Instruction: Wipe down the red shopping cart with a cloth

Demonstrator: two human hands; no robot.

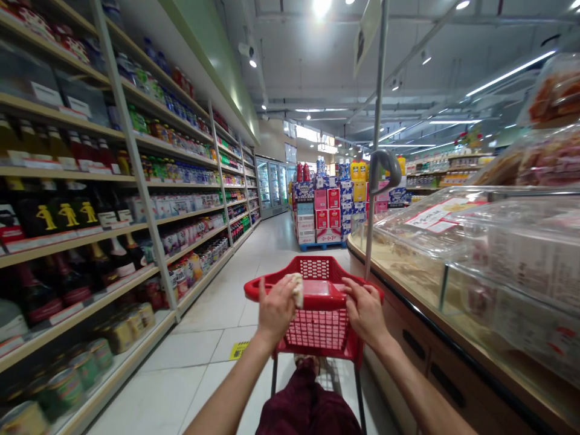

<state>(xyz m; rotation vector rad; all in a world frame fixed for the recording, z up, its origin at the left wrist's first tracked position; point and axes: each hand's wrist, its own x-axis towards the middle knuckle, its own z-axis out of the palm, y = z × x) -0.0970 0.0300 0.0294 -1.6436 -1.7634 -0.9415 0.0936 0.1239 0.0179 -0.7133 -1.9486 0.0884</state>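
A red plastic shopping cart (317, 326) stands right in front of my legs, with its mesh basket below the handle. My left hand (275, 309) is closed around a crumpled off-white cloth (298, 291) and rests on the left part of the cart's handle (322, 299). On the right end of the handle lies my right hand (366, 309), its fingers curled over the red plastic. The undersides of both hands are hidden.
Tall shelves (149, 223) of bottles and cans line the left side. A glass-sided counter with clear lids (408, 223) and a metal pole (377, 151) stands close on the right. Stacked boxes (327, 211) on a blue pallet are ahead; tiled floor (226, 302) runs between.
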